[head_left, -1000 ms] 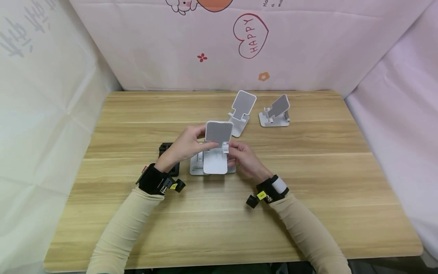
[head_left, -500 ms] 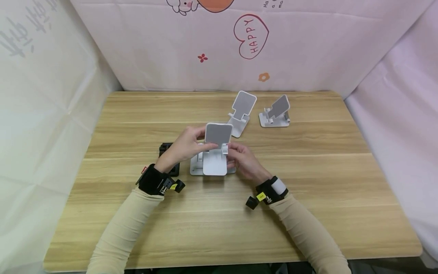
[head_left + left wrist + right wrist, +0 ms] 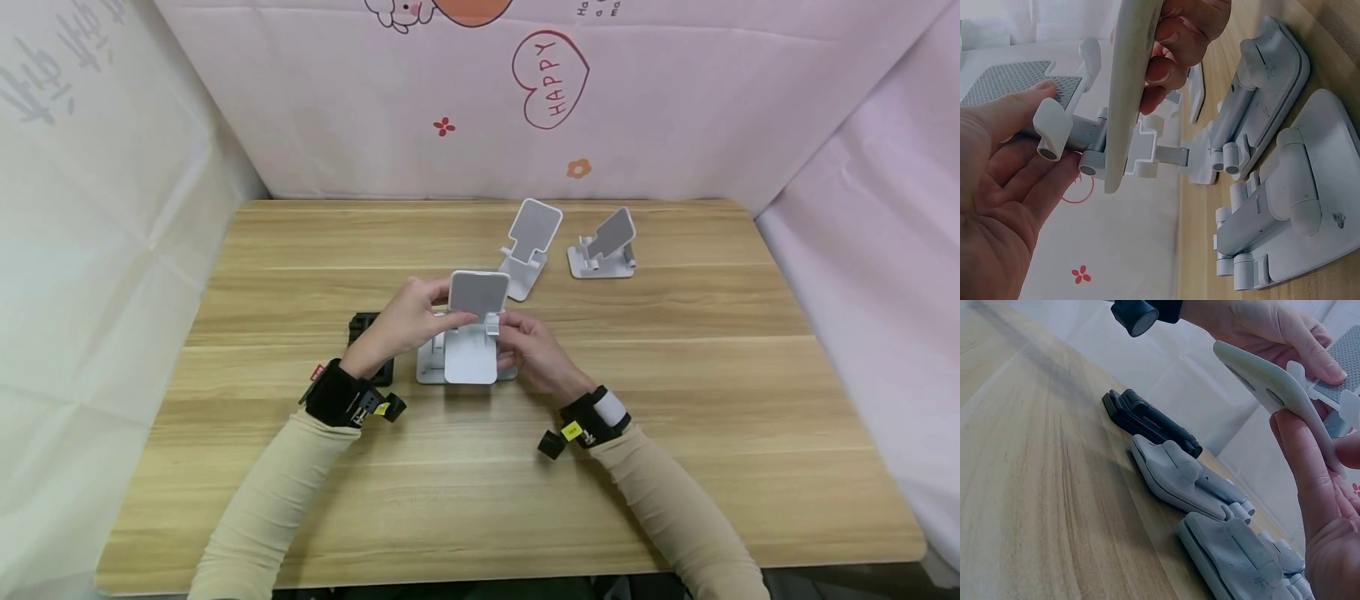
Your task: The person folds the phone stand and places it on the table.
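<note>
A white phone stand (image 3: pixel 471 357) with a grey-padded upper plate is held above the table between both hands. My left hand (image 3: pixel 408 318) pinches the padded plate, thumb on the front and fingers behind it. My right hand (image 3: pixel 542 354) grips the stand's base plate at its right edge; in the right wrist view a finger (image 3: pixel 1305 453) lies along the underside. Beneath the held stand, two folded white phone stands lie side by side, one nearer (image 3: pixel 1307 194) and one farther (image 3: pixel 1269 87) in the left wrist view.
A folded black phone stand (image 3: pixel 1147 422) lies left of the white ones, partly behind my left wrist. Two unfolded white stands stand farther back, one tall (image 3: pixel 535 229) and one low (image 3: pixel 603 250). Cloth walls (image 3: pixel 337 108) border the wooden table (image 3: pixel 712 375).
The held phone stand has sunk very slightly and its upper plate tips a little. Both hands keep their hold and have barely shifted.
</note>
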`<move>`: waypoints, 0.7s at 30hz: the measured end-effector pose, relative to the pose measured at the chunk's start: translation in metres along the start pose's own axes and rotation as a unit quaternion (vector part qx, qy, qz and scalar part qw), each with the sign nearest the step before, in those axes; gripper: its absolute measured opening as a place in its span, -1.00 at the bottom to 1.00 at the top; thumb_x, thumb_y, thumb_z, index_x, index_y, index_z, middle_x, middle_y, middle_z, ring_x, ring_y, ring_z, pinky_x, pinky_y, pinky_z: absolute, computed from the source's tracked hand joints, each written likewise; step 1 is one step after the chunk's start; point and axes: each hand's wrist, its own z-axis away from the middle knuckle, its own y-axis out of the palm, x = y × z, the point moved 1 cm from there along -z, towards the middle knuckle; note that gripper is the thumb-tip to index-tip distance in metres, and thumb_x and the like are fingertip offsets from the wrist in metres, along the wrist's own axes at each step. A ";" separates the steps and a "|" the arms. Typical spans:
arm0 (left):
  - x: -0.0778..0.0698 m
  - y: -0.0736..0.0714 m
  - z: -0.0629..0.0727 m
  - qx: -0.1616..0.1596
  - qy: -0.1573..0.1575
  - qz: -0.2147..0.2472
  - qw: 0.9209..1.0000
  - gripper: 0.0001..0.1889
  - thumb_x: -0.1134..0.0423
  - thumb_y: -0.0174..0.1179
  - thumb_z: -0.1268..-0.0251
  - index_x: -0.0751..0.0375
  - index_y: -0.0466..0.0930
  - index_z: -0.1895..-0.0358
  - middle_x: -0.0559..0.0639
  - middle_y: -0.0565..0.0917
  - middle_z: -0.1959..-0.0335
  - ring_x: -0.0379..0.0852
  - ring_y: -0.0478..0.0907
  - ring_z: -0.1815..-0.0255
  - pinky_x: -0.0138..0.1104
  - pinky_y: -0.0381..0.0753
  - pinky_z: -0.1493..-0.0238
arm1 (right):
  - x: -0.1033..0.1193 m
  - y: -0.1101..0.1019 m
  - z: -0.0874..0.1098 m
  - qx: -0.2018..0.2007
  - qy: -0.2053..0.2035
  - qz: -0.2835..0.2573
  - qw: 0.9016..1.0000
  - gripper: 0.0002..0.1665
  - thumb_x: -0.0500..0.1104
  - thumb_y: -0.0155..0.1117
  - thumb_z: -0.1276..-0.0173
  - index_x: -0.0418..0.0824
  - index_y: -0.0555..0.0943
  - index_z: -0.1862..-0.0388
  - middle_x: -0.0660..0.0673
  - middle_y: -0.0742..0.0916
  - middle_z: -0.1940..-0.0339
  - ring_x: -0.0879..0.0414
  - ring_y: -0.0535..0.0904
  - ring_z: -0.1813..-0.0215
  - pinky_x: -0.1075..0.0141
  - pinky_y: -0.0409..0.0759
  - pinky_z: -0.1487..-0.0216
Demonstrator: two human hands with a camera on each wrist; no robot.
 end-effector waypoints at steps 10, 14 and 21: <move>0.001 0.004 -0.001 -0.038 0.029 -0.031 0.998 -0.69 0.42 0.43 -0.25 0.38 0.73 -0.06 0.22 0.79 0.02 0.14 0.75 -0.05 -0.04 0.77 -0.06 | 0.000 0.002 0.001 0.003 0.007 -0.005 1.000 -0.81 -0.31 0.04 -0.60 -0.26 0.57 -0.06 -0.08 0.80 0.17 0.13 0.76 0.29 0.35 0.78 0.32; 0.002 0.006 -0.001 -0.050 0.034 -0.035 0.998 -0.69 0.43 0.44 -0.24 0.39 0.73 -0.05 0.23 0.79 0.03 0.15 0.75 -0.04 -0.04 0.78 -0.04 | 0.000 0.002 0.001 0.003 0.006 -0.002 1.000 -0.80 -0.30 0.05 -0.60 -0.27 0.57 -0.07 -0.08 0.80 0.18 0.13 0.77 0.29 0.35 0.78 0.33; 0.005 0.007 -0.002 -0.066 0.045 -0.043 0.996 -0.70 0.44 0.43 -0.24 0.40 0.74 -0.04 0.23 0.79 0.05 0.13 0.76 -0.03 -0.11 0.77 -0.05 | -0.001 0.003 0.001 0.001 0.005 0.002 1.000 -0.84 -0.31 0.05 -0.58 -0.22 0.60 0.05 -0.08 0.79 0.22 0.14 0.76 0.31 0.36 0.78 0.34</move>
